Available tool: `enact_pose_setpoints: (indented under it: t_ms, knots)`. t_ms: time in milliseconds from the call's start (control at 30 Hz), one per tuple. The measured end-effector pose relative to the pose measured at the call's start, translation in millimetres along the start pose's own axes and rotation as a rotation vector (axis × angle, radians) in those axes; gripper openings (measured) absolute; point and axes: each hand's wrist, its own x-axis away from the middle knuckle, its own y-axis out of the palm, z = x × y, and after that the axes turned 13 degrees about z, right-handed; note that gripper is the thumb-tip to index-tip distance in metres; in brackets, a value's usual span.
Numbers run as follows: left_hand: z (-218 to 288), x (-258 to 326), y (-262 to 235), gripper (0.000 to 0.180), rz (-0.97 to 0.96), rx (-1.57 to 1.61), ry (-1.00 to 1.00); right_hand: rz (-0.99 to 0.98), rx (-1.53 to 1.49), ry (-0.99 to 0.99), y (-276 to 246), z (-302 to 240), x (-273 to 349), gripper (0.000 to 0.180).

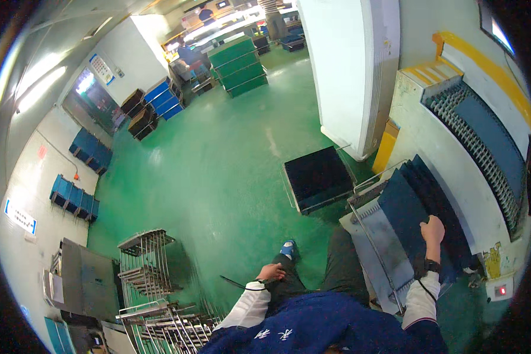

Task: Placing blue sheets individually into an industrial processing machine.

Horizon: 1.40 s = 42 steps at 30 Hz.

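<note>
My right hand [433, 229], with a dark band at the wrist, is closed at the upper edge of a dark blue panel [413, 203]. Several such thin panels lean side by side in a metal-framed rack [373, 245] at my right. My left hand [271, 272] rests by my left thigh, fingers loosely out and holding nothing visible. A black cord hangs from that wrist. Just ahead on the floor stands a wire-framed carrier [318, 207] with a black panel stack [317, 177] in it.
On the right runs a pale machine [416, 88] with a roller conveyor [475, 141] carrying a blue panel. A white cabinet [342, 65] stands ahead. Empty metal racks [147, 262] are at my left. Green stacked crates [237, 65], blue crates [164, 97] and people at a bench lie farther off.
</note>
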Motion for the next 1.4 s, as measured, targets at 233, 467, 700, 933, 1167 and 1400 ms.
enact_pose_setpoints:
  t_ms: [233, 467, 700, 933, 1167, 1400]
  knots:
    - [6, 16, 1, 0.035, -0.105, 0.111, -0.013, 0.096, -0.002, -0.057, 12, 8, 0, 0.038]
    - [11, 20, 10, 0.035, -0.012, -0.054, 0.021, 0.134, 0.002, -0.068, 24, 18, -6, 0.041]
    - [13, 29, 15, 0.032, 0.054, -0.075, 0.036, 0.137, -0.007, -0.072, 24, 19, -6, 0.040]
    - [15, 33, 14, 0.038, 0.039, -0.090, 0.030, 0.097, -0.004, -0.041, 17, 14, -4, 0.041]
    - [13, 28, 15, 0.037, 0.063, -0.095, 0.031, 0.153, 0.000, -0.080, 19, 17, -3, 0.037]
    - [7, 15, 8, 0.036, 0.026, -0.045, -0.004, 0.054, 0.012, -0.034, 9, 8, -3, 0.042]
